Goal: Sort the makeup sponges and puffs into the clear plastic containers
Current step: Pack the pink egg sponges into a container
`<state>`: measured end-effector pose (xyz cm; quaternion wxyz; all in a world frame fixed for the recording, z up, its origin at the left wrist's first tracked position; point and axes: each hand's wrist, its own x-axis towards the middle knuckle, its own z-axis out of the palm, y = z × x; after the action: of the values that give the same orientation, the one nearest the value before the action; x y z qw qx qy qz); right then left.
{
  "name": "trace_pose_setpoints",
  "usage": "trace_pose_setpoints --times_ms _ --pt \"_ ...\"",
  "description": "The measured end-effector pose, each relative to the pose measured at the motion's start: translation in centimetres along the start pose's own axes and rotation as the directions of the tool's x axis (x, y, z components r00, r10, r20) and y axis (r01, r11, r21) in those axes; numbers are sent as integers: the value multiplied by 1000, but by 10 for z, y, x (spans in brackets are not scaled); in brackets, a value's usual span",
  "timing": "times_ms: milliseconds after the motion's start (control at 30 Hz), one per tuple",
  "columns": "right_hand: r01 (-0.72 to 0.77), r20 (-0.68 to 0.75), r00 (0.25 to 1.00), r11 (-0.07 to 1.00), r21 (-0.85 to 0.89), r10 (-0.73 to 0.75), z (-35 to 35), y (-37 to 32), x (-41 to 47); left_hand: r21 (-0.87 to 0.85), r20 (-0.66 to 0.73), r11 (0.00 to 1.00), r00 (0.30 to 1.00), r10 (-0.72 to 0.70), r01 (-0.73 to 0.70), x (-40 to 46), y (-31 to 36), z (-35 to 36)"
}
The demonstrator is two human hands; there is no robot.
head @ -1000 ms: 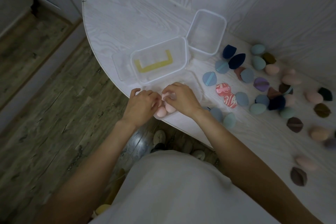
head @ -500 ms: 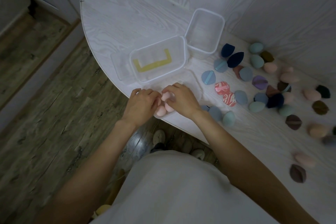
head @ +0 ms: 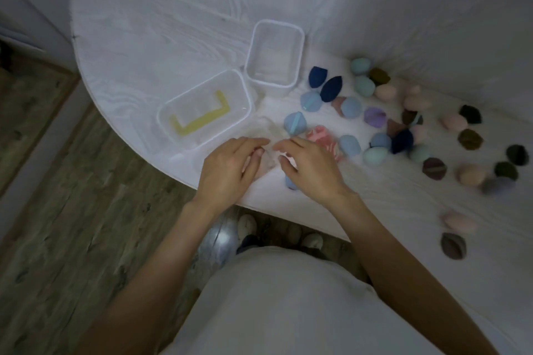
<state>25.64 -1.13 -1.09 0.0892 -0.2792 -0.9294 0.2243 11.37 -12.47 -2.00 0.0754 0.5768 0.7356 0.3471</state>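
Neither grip holds anything I can make out: my left hand and right hand hover with loosely curled fingers over a blurred clear container at the desk edge. Sponges and puffs lie scattered to my right, beside two empty clear containers.

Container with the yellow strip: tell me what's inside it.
The near clear container holds only a yellow U-shaped strip lying on its floor; no sponges or puffs show inside. Its near right corner is partly covered by the left hand, so that bit cannot be checked.
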Motion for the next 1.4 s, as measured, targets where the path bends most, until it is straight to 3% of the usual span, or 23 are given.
trace_pose_setpoints --times_ms 167,267,367,500,667,800,900,967,1067,1200,1300,1400 --pt "-271 -124 958 957 -103 258 -38 81 -60 -184 210 971 959 188 -150 60 48 61" --pt "-431 -192 890 900 -55 415 -56 135 -92 -203 393 974 903 171 -96 102 71 114" --pt "-557 -225 808 830 14 545 -77 186 -106 -120 487 986 858 163 -119 150 88 169" --pt "-628 -220 742 772 102 633 -99 234 -97 78 536 985 840 86 -151 206 104 221" --pt "-622 -67 783 780 -66 619 -94 269 -68 275 461 943 886 42 -188 253 113 255" --pt "-600 21 787 773 -204 617 -81 282 -52 369 507 899 862 17 -235 262 110 271" --pt "-660 -2 747 742 -114 664 -77 282 -48 371 487 887 871 67 -276 257 105 273" --pt "-688 -65 723 725 30 688 -82 273 -50 267 406 934 907 116 -239 250 109 268" --pt "-671 -144 708 722 169 692 -91 251 -56 -50 260 993 959 118 -108 226 116 243" --pt "-529 -179 796 808 259 578 -81 207 -66 -309 186 944 981 -59 115 164 108 178" --pt "-401 -175 858 843 360 483 -63 170 -65 -398 129 877 963 -238 270 105 87 123" --pt "-379 -77 870 762 525 487 -49 135 -57 -389 24 822 897 -442 416 54 54 80"
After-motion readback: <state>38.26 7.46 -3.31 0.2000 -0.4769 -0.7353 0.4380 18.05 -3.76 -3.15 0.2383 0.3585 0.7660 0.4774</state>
